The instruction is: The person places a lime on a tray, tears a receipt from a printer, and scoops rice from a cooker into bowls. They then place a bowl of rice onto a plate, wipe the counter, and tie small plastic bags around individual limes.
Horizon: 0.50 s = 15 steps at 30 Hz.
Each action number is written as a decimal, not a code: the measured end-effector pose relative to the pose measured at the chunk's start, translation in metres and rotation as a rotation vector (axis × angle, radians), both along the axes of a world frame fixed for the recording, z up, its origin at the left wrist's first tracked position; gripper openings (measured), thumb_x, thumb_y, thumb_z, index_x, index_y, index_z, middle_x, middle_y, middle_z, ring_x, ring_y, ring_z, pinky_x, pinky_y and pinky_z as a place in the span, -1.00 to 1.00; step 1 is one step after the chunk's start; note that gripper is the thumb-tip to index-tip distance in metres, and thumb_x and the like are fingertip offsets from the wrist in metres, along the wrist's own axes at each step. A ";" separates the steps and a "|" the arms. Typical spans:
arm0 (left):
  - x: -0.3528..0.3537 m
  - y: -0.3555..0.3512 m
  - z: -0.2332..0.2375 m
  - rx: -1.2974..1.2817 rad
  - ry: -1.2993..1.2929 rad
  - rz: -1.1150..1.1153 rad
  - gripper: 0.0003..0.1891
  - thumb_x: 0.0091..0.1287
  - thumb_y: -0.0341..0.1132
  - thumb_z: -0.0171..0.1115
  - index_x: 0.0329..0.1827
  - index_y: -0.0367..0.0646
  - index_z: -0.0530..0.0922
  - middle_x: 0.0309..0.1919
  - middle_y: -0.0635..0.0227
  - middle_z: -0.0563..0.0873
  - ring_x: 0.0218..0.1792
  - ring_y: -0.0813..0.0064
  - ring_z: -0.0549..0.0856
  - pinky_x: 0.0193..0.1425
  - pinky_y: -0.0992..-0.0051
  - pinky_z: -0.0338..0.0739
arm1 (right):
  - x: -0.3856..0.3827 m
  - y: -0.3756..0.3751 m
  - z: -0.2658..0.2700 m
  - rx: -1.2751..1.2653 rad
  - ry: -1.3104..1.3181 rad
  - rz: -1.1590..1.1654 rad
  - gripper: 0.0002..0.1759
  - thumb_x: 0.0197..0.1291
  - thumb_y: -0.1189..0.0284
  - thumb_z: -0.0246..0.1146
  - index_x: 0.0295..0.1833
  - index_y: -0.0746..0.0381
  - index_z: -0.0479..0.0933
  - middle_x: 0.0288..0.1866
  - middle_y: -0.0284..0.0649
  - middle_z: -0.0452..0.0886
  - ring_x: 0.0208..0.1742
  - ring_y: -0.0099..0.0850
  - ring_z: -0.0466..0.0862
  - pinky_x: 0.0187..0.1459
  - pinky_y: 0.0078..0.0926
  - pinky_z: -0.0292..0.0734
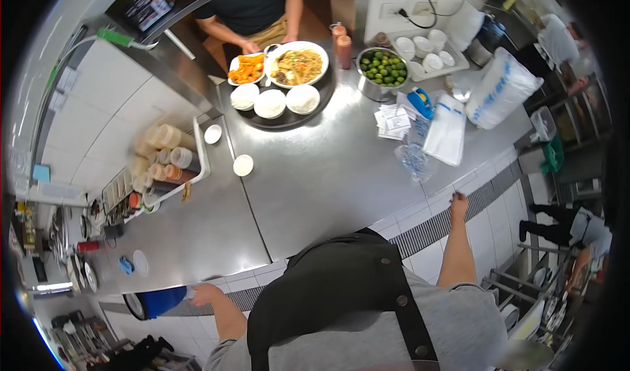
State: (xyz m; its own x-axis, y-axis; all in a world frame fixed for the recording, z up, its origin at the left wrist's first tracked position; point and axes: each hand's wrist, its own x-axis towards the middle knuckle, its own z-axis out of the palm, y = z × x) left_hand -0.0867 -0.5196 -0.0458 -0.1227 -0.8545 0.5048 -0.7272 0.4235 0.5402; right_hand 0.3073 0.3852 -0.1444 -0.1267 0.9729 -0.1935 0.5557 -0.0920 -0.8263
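Note:
My left hand hangs low past the near edge of the counter, its fingertips at the pale end of a blue bucket-like container; they are mostly hidden there. Out to the right, over the tiled floor, my right hand is held with fingers curled in; a small dark spot shows at the fingertips, and I cannot tell what it is. Nearest that hand on the counter lie a stack of white plastic bags and crumpled clear plastic.
Across the counter, a person stands behind a black tray with noodles, an orange dish and rice bowls. A pot of green limes, sauce bottles and a squeeze-bottle bin stand around.

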 end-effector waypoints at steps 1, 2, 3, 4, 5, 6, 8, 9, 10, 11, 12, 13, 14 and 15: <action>-0.015 0.005 0.002 -0.142 0.059 -0.199 -0.37 0.40 -0.15 0.35 0.34 -0.40 0.33 0.02 -0.10 0.53 0.02 0.01 0.59 0.09 0.16 0.53 | 0.004 0.003 0.015 0.557 -0.248 0.030 -0.65 0.35 0.46 0.27 0.18 0.38 0.54 -0.05 -0.09 0.66 -0.16 -0.23 0.69 -0.13 -0.35 0.62; -0.035 0.006 -0.006 -0.114 0.049 -0.331 -0.36 0.40 -0.15 0.35 0.36 -0.39 0.32 0.01 -0.07 0.52 -0.02 0.05 0.57 0.08 0.17 0.52 | -0.008 -0.002 0.048 0.545 -0.178 -0.062 -0.63 0.35 0.48 0.27 0.22 0.37 0.52 0.04 -0.06 0.62 -0.06 -0.19 0.66 -0.03 -0.31 0.59; -0.053 0.010 -0.015 -0.089 0.038 -0.457 -0.34 0.40 -0.15 0.35 0.39 -0.38 0.30 0.01 -0.03 0.51 -0.05 0.10 0.55 0.07 0.19 0.51 | -0.037 -0.025 0.103 0.529 -0.107 -0.148 -0.61 0.35 0.49 0.26 0.25 0.36 0.50 0.14 -0.03 0.58 0.04 -0.16 0.63 0.07 -0.28 0.57; -0.059 0.049 -0.004 -0.008 0.124 -0.651 -0.34 0.39 -0.15 0.36 0.40 -0.36 0.31 0.00 0.01 0.49 -0.07 0.13 0.54 0.06 0.21 0.50 | -0.060 -0.047 0.149 0.537 -0.072 -0.116 -0.62 0.35 0.50 0.26 0.25 0.36 0.50 0.21 -0.01 0.53 0.13 -0.14 0.59 0.14 -0.25 0.53; -0.063 0.110 0.021 0.075 0.214 -0.834 -0.34 0.38 -0.16 0.37 0.41 -0.34 0.31 0.00 0.05 0.47 -0.10 0.16 0.52 0.05 0.23 0.49 | -0.083 -0.062 0.177 0.546 -0.030 -0.076 -0.62 0.35 0.51 0.25 0.24 0.36 0.50 0.28 0.01 0.48 0.22 -0.11 0.55 0.20 -0.22 0.50; -0.075 0.131 -0.003 0.258 0.229 -0.970 -0.33 0.34 -0.13 0.41 0.39 -0.31 0.35 0.04 0.10 0.45 -0.06 0.19 0.51 0.02 0.27 0.48 | -0.100 -0.069 0.181 0.654 0.011 0.014 -0.61 0.34 0.51 0.25 0.25 0.34 0.50 0.29 0.01 0.47 0.27 -0.10 0.51 0.26 -0.20 0.46; -0.066 0.226 0.029 0.285 -0.044 -1.265 -0.18 0.21 -0.11 0.46 0.47 -0.29 0.30 0.23 0.06 0.44 0.20 0.10 0.46 0.30 0.18 0.40 | -0.136 -0.091 0.190 0.836 0.011 0.247 -0.59 0.32 0.51 0.26 0.28 0.29 0.51 0.33 0.03 0.45 0.33 -0.09 0.45 0.34 -0.18 0.40; -0.072 0.257 0.028 0.205 -0.238 -1.321 -0.05 0.16 -0.11 0.49 0.56 -0.29 0.19 0.46 -0.02 0.31 0.46 -0.01 0.28 0.55 0.09 0.15 | -0.157 -0.108 0.196 0.914 -0.026 0.388 -0.57 0.31 0.51 0.26 0.30 0.27 0.51 0.35 0.03 0.44 0.34 -0.08 0.44 0.36 -0.16 0.38; -0.072 0.293 0.055 0.310 -0.408 -1.426 0.08 0.13 -0.08 0.51 0.61 -0.31 0.04 0.58 -0.09 0.13 0.60 -0.06 0.05 0.64 0.05 -0.06 | -0.175 -0.128 0.192 0.880 0.015 0.505 -0.55 0.30 0.51 0.27 0.31 0.25 0.51 0.36 0.03 0.43 0.33 -0.08 0.45 0.37 -0.14 0.36; -0.086 0.308 0.041 0.229 -0.453 -1.483 0.17 0.11 -0.07 0.53 0.62 -0.36 -0.07 0.57 -0.16 0.11 0.59 -0.12 0.05 0.64 0.03 -0.05 | -0.190 -0.150 0.186 0.843 0.061 0.624 -0.53 0.29 0.50 0.27 0.32 0.23 0.51 0.37 0.03 0.43 0.33 -0.07 0.46 0.38 -0.13 0.34; -0.093 0.330 0.052 0.239 -0.473 -1.477 0.23 0.05 -0.09 0.59 0.61 -0.41 -0.11 0.55 -0.23 0.11 0.58 -0.15 0.05 0.64 0.03 -0.04 | -0.201 -0.172 0.178 0.777 0.116 0.776 -0.53 0.29 0.49 0.27 0.32 0.24 0.51 0.36 0.03 0.44 0.33 -0.07 0.46 0.38 -0.11 0.34; -0.106 0.343 0.051 0.218 -0.416 -1.499 0.29 -0.03 -0.10 0.65 0.60 -0.42 -0.11 0.54 -0.24 0.13 0.56 -0.17 0.09 0.63 0.03 0.00 | -0.208 -0.193 0.170 0.713 0.175 0.924 -0.54 0.29 0.48 0.26 0.31 0.25 0.51 0.35 0.03 0.45 0.33 -0.07 0.46 0.38 -0.09 0.34; -0.119 0.355 0.054 0.208 -0.394 -1.477 0.30 -0.04 -0.10 0.66 0.61 -0.40 -0.10 0.52 -0.23 0.16 0.54 -0.16 0.13 0.61 0.03 0.05 | -0.213 -0.212 0.155 0.614 0.214 1.003 -0.53 0.27 0.44 0.28 0.30 0.23 0.51 0.35 0.00 0.45 0.32 -0.07 0.47 0.38 -0.08 0.33; -0.130 0.363 0.059 0.198 -0.370 -1.464 0.31 -0.06 -0.09 0.67 0.61 -0.38 -0.10 0.50 -0.21 0.19 0.52 -0.15 0.17 0.59 0.04 0.09 | -0.216 -0.229 0.146 0.518 0.248 1.075 -0.53 0.26 0.41 0.29 0.30 0.22 0.51 0.35 -0.03 0.46 0.31 -0.07 0.48 0.37 -0.07 0.33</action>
State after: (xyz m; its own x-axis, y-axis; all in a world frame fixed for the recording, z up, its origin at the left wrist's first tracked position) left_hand -0.2162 -0.1564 0.0128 -0.9851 0.0790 0.1525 0.1520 0.8144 0.5601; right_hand 0.0915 0.1566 0.0011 -0.8936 0.3044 0.3300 -0.0321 0.6898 -0.7233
